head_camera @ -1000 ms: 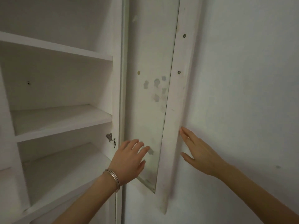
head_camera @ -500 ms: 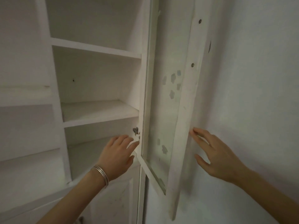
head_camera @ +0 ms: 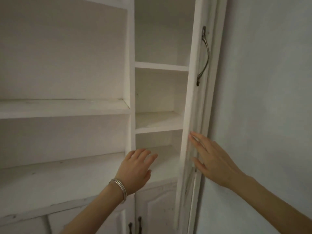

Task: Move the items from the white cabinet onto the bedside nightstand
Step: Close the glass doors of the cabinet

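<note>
The white cabinet (head_camera: 130,65) fills the left and middle of the view, and no items show on its shelves. Its tall narrow door (head_camera: 190,98) stands edge-on to me, with a curved metal handle (head_camera: 204,56) on its outer face. My right hand (head_camera: 214,159) lies flat against that outer face near its lower part, fingers spread. My left hand (head_camera: 136,171), a silver bangle on the wrist, hovers open in front of the narrow compartment's lowest shelf (head_camera: 162,159), holding nothing.
A plain pale wall (head_camera: 270,98) runs along the right, close behind the door. Wide shelves (head_camera: 64,107) sit at the left. Lower cabinet doors with dark handles (head_camera: 135,225) are below.
The door has swung from wide open to edge-on, my right hand pressing on its outer face. My left hand has drawn back from the door's inner side toward the shelves. The view shifted left.
</note>
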The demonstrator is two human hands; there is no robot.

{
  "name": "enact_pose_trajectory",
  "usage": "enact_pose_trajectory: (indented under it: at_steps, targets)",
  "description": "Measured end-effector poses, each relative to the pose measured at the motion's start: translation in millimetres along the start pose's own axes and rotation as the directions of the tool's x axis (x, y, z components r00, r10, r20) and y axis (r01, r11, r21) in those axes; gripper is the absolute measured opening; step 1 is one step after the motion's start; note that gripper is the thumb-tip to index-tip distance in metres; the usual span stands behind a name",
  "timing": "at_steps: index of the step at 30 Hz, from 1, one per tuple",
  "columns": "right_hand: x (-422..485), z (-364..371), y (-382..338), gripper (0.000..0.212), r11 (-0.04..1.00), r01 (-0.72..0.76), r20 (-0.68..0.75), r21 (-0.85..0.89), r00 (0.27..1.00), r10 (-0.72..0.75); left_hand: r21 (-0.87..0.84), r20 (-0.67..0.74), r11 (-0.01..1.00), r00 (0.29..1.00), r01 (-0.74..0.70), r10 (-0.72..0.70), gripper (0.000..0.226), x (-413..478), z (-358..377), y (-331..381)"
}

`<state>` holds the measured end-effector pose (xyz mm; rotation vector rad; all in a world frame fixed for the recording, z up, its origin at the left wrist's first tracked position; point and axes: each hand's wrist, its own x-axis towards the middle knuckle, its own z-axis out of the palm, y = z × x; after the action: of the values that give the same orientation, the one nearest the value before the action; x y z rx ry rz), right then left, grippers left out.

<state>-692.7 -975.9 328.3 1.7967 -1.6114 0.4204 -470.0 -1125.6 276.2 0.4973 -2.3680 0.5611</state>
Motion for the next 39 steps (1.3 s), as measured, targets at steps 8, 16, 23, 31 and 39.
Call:
enact_pose_trajectory:
  at_steps: [8,16,23,31,39]
  targets:
    - [87.3,56.8,-31.2,0.061,0.989,0.139,0.046,-0.049,0.99,-0.137,0.187,0.061,0.975,0.989,0.121,-0.134,0.059,-15.2,-8.0,-52.1]
    - [155.6,95.4,-29.6,0.056,0.972,0.219,-0.187,0.082,0.962,-0.201,0.283,0.118,0.906,0.926,0.316,-0.359,0.056,-11.9,-1.1,-87.2]
    - [183.7,121.4,-21.8,0.043,0.958,0.279,-0.317,0.06,0.916,-0.247,0.366,0.078,0.856,0.905,0.365,-0.419,0.059,0.9,16.0,-96.8]
    - [210.7,157.4,-17.2,0.048,0.946,0.315,-0.266,0.075,0.921,-0.285,0.425,0.052,0.816,0.89,0.392,-0.454,0.059,11.1,27.5,-103.3]
    - [213.9,166.2,-5.9,0.054,0.934,0.356,-0.254,0.029,0.906,-0.338,0.419,0.054,0.825,0.896,0.38,-0.44,0.059,45.9,60.7,-111.4]
